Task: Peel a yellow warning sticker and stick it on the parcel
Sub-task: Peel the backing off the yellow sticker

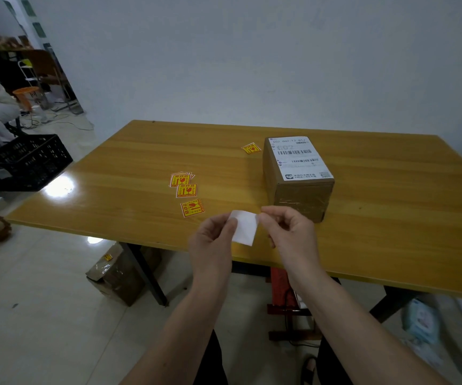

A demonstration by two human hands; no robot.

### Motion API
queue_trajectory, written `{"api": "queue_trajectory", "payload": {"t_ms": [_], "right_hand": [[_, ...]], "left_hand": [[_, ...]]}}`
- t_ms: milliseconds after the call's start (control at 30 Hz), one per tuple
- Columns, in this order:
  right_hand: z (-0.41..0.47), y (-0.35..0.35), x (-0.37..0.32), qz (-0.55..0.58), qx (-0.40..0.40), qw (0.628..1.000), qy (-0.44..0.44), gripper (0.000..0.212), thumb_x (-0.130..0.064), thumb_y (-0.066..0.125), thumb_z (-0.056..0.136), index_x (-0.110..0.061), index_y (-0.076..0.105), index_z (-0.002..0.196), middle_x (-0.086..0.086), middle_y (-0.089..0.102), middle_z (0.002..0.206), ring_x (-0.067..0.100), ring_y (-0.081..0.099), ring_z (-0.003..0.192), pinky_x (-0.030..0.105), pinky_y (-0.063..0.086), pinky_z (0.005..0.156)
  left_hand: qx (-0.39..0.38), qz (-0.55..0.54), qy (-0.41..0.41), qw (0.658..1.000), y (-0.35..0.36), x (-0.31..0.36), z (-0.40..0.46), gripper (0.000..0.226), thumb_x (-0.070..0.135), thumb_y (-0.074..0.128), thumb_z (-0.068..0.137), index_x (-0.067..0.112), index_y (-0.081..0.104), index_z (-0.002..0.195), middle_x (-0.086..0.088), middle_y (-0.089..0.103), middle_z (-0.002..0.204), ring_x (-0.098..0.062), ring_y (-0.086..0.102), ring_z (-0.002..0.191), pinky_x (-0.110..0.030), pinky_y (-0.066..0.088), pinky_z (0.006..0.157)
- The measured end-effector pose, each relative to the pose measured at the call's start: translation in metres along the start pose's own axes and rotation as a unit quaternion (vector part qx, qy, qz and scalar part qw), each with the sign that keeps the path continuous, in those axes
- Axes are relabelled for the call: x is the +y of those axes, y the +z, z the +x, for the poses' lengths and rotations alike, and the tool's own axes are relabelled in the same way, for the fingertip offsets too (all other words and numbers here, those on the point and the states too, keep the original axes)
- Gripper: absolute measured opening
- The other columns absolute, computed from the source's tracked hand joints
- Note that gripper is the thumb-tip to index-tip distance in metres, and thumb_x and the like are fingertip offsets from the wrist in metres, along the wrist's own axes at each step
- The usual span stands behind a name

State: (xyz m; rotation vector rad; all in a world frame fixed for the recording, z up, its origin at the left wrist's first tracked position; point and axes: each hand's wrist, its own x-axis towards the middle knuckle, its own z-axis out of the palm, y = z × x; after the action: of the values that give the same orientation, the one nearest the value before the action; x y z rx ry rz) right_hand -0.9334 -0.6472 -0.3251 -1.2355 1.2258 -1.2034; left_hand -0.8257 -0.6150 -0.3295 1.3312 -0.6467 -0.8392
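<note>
White paper shows between your hands: a sticker [244,228], seen from its blank back, held up just below the middle of the frame, over the near edge of the desk [129,162]. Your left hand [213,243] pinches its left edge between thumb and fingers, and your right hand [289,232] pinches the upper right corner, so both grips are closed on that one piece. You cannot tell from this side whether the backing has begun to part from the yellow face.

Your parcel [297,176] sits on the desk right of centre, just beyond your right hand and not touching it. It is a brown cardboard box, taped at the near end, with a white shipping label [300,158] covering its top.

More yellow stickers lie face up on the desk left of the parcel. A small stack [180,179] sits near the centre of the frame, a single one [187,190] overlaps its lower edge, and another [193,208] lies apart, just below those and nearest your left hand. One more [251,148] lies farther back, just beside the parcel's far left corner.

At the left edge of the frame a black crate [26,162] stands on the floor. Under the desk, lower left of centre, lies a taped carton [118,276] with a small yellow sticker on it.
</note>
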Motion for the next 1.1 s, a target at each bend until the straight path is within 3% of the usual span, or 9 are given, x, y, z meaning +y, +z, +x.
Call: {"api": "queue_trajectory", "payload": {"t_ms": [167, 300, 333, 467, 567, 667, 833, 1000, 1100], "right_hand": [[0.001, 0.002, -0.003, -0.024, -0.003, 1.0, -0.009, 0.005, -0.015, 0.066, 0.084, -0.018, 0.071, 0.084, -0.006, 0.063, 0.072, 0.006, 0.054, 0.067, 0.019, 0.042, 0.062], [0.007, -0.003, -0.005, -0.034, 0.023, 0.999, -0.029, 0.01, -0.013, 0.064, 0.085, -0.012, 0.072, 0.092, 0.0, 0.068, 0.088, 0.008, 0.059, 0.081, 0.015, 0.043, 0.068], [0.008, -0.004, -0.005, -0.038, 0.026, 0.998, -0.033, 0.012, -0.013, 0.064, 0.085, -0.011, 0.072, 0.093, 0.001, 0.068, 0.091, 0.009, 0.059, 0.083, 0.016, 0.043, 0.07], [0.007, -0.006, -0.006, -0.052, 0.028, 0.996, -0.067, 0.011, -0.012, 0.062, 0.086, -0.02, 0.069, 0.084, 0.004, 0.067, 0.094, 0.011, 0.059, 0.087, 0.018, 0.045, 0.075], [0.006, -0.006, -0.006, -0.078, 0.024, 0.992, -0.097, 0.019, -0.011, 0.062, 0.087, -0.028, 0.064, 0.078, 0.002, 0.065, 0.092, 0.005, 0.057, 0.082, 0.011, 0.044, 0.071], [0.006, -0.005, -0.005, -0.103, 0.02, 0.987, -0.122, 0.012, -0.011, 0.061, 0.087, -0.021, 0.066, 0.082, 0.001, 0.061, 0.088, 0.003, 0.055, 0.077, 0.005, 0.042, 0.066], [0.004, -0.005, -0.004, -0.12, 0.008, 0.981, -0.153, 0.012, -0.01, 0.061, 0.087, -0.018, 0.068, 0.082, -0.005, 0.059, 0.082, 0.004, 0.055, 0.074, 0.011, 0.043, 0.065], [-0.001, -0.006, -0.006, -0.077, 0.04, 0.988, -0.13, 0.006, -0.011, 0.061, 0.086, -0.017, 0.06, 0.085, -0.005, 0.056, 0.076, 0.0, 0.05, 0.068, 0.012, 0.044, 0.062], [-0.004, -0.003, -0.006, -0.034, 0.011, 0.995, -0.097, 0.019, -0.021, 0.061, 0.088, -0.005, 0.061, 0.076, 0.006, 0.057, 0.069, 0.012, 0.05, 0.063, 0.027, 0.043, 0.061]], "left_hand": [[-0.024, 0.019, 0.03, 0.999, 0.0, 0.003, -0.003, 0.014, 0.006, 0.058, 0.089, 0.016, 0.068, 0.088, 0.008, 0.068, 0.079, 0.011, 0.061, 0.064, -0.004, 0.048, 0.058], [-0.012, 0.117, 0.084, 0.989, -0.006, 0.001, 0.001, 0.023, 0.005, 0.064, 0.084, 0.025, 0.067, 0.096, 0.01, 0.067, 0.098, -0.004, 0.062, 0.095, -0.019, 0.049, 0.085], [-0.011, 0.139, 0.097, 0.985, -0.007, 0.001, 0.002, 0.027, 0.004, 0.065, 0.083, 0.024, 0.066, 0.101, 0.01, 0.066, 0.102, -0.005, 0.059, 0.099, -0.017, 0.046, 0.087], [-0.033, 0.197, 0.151, 0.968, -0.009, 0.005, 0.005, 0.038, 0.004, 0.069, 0.08, 0.026, 0.063, 0.109, 0.012, 0.064, 0.108, 0.002, 0.055, 0.099, 0.001, 0.04, 0.081], [-0.044, 0.232, 0.18, 0.955, -0.006, 0.007, 0.007, 0.042, 0.009, 0.072, 0.078, 0.032, 0.062, 0.111, 0.012, 0.064, 0.106, -0.005, 0.054, 0.099, -0.008, 0.042, 0.082], [-0.052, 0.251, 0.212, 0.943, -0.002, 0.011, 0.007, 0.04, 0.009, 0.074, 0.076, 0.031, 0.065, 0.108, 0.008, 0.067, 0.103, -0.01, 0.055, 0.094, -0.016, 0.043, 0.083], [-0.088, 0.295, 0.194, 0.931, 0.006, 0.017, 0.003, 0.015, 0.017, 0.071, 0.079, 0.027, 0.073, 0.09, 0.013, 0.067, 0.084, -0.004, 0.059, 0.081, -0.022, 0.047, 0.074], [-0.069, 0.272, 0.161, 0.946, 0.008, 0.01, 0.0, 0.008, 0.019, 0.068, 0.082, 0.026, 0.071, 0.081, 0.017, 0.065, 0.075, 0.007, 0.057, 0.073, -0.009, 0.042, 0.065], [-0.066, 0.254, 0.168, 0.95, 0.01, 0.006, -0.005, 0.008, 0.019, 0.067, 0.083, 0.024, 0.07, 0.077, 0.013, 0.068, 0.077, 0.005, 0.057, 0.074, -0.006, 0.042, 0.063]]}}
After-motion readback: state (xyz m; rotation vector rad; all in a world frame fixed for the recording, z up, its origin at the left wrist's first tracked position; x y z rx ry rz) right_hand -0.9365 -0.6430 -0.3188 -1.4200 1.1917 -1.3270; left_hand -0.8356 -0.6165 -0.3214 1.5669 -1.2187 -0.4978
